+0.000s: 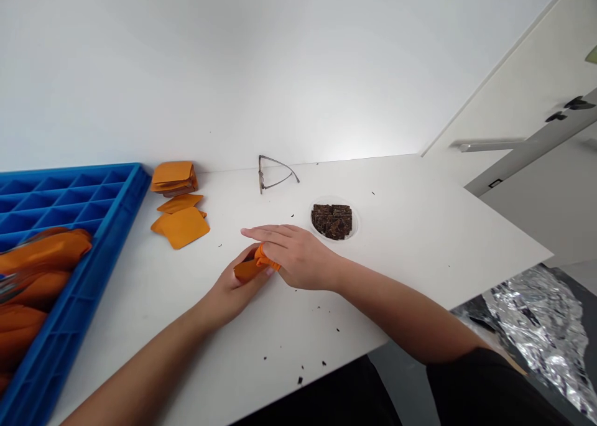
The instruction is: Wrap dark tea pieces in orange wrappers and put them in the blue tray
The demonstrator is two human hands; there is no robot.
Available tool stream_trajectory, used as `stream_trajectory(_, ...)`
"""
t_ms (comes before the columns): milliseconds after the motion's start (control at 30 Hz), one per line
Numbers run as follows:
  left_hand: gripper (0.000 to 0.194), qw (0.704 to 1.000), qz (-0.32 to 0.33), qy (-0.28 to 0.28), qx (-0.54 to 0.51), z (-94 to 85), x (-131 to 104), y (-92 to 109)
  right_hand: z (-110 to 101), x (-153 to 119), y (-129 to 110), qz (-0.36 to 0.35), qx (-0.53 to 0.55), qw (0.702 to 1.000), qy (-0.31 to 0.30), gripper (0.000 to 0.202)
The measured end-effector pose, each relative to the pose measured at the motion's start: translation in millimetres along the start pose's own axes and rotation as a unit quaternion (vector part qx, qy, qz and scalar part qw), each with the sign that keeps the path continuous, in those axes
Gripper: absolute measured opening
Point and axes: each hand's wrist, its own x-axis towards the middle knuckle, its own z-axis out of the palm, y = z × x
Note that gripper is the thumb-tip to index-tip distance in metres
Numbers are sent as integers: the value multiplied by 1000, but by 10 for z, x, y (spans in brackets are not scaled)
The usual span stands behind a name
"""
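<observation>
My left hand [237, 283] is wrapped round an orange pouch [245, 270] just left of the middle of the table. My right hand [298, 255] closes over the pouch's gathered, wrinkled end from above, with some fingers stretched towards the left. What is inside the pouch is hidden. Behind my right hand stands a round clear dish [355, 224] with dark brown pressed slabs [332, 221] in it, which look like compressed tea. Flat orange pouches [186, 228] lie beyond my left hand, in front of a stack of orange pouches [172, 176].
A blue divided crate [100, 264] with filled orange pouches [44, 258] takes up the left side. Eyeglasses [275, 174] rest by the wall. Dark crumbs [300, 380] are scattered on the white table [410, 202]. Crumpled silver foil [536, 326] lies below the right edge.
</observation>
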Motion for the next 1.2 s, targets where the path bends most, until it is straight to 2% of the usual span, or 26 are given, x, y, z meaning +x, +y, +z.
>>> stream_trajectory(167,31,999,-33,-11,27,-10,8,-32,-11,-20,20,-7,-7,1000,-11,23)
stream_trajectory(400,17,997,26,-23,75,-4,15,-84,-109,-25,-36,12,9,997,-70,22)
stream_trajectory(567,8,996,33,-12,76,-23,23,-132,-172,-3,-134,20,34,996,-82,41)
stream_trajectory(767,10,997,20,-23,64,-10,13,-148,-115,-9,-150,37,61,992,-104,37)
stream_trajectory(867,19,996,14,-38,74,2,14,-121,-77,-13,-136,54,66,991,-106,34)
stream_trajectory(933,24,994,22,-44,97,7,16,-102,-55,-11,-130,69,72,989,-107,32)
stream_trajectory(1100,19,987,55,-38,148,16,19,-80,-20,2,-148,94,79,985,-121,31)
stream_trajectory(1200,27,981,83,-22,173,11,17,-101,0,12,-167,91,66,986,-123,37)
